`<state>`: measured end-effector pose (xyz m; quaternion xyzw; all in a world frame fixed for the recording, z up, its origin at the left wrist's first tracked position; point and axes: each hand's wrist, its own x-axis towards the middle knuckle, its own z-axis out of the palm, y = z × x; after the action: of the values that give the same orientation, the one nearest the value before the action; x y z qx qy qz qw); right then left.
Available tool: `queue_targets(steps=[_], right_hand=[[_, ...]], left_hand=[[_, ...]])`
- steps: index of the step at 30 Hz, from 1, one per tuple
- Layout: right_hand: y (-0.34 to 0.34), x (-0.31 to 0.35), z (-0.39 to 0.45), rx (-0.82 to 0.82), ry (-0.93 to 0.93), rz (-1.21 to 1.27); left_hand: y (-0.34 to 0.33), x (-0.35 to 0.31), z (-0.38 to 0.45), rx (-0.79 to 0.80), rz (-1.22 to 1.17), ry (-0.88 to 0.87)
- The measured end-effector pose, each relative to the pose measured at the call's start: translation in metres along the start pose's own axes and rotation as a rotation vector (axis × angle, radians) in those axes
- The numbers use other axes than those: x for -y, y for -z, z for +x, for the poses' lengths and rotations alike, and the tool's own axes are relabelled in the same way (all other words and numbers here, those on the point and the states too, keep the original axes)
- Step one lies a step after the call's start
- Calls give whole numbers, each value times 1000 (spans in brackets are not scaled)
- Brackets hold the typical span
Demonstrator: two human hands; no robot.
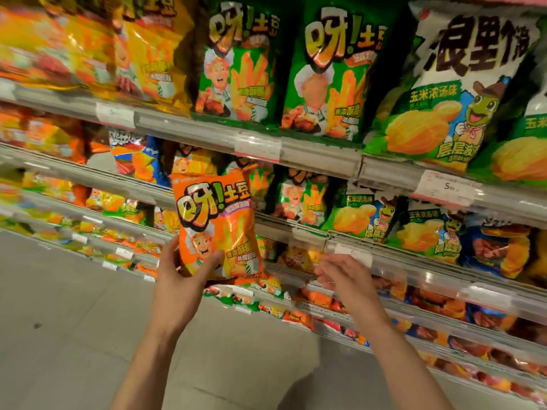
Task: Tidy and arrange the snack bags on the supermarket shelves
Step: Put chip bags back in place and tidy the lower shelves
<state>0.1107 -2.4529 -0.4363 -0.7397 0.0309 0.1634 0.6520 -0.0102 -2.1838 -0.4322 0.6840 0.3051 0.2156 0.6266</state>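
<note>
My left hand (177, 276) grips the lower edge of an orange snack bag (214, 214) with a chef and fries printed on it, holding it upright in front of the shelves. My right hand (343, 275) hovers to the right of the bag with fingers relaxed and apart, holding nothing, just in front of a shelf rail (349, 250). Green bags of the same brand (239, 63) stand on the shelf above. Green-and-white corn chip bags (453, 93) fill the upper right.
Several tiers of shelves run diagonally from upper right to lower left, packed with orange, yellow, green and blue snack bags. Price tags (444, 187) sit on the shelf rails. A grey floor (74, 321) lies at lower left.
</note>
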Motion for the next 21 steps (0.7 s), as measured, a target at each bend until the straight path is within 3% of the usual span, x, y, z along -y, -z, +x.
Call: queue_targets(steps=[12, 21], right_hand=[[-224, 48, -27, 149, 36, -1], [-350, 67, 3, 279, 54, -30]], left_hand=[[189, -7, 73, -147, -63, -87], [281, 10, 131, -260, -101, -38]])
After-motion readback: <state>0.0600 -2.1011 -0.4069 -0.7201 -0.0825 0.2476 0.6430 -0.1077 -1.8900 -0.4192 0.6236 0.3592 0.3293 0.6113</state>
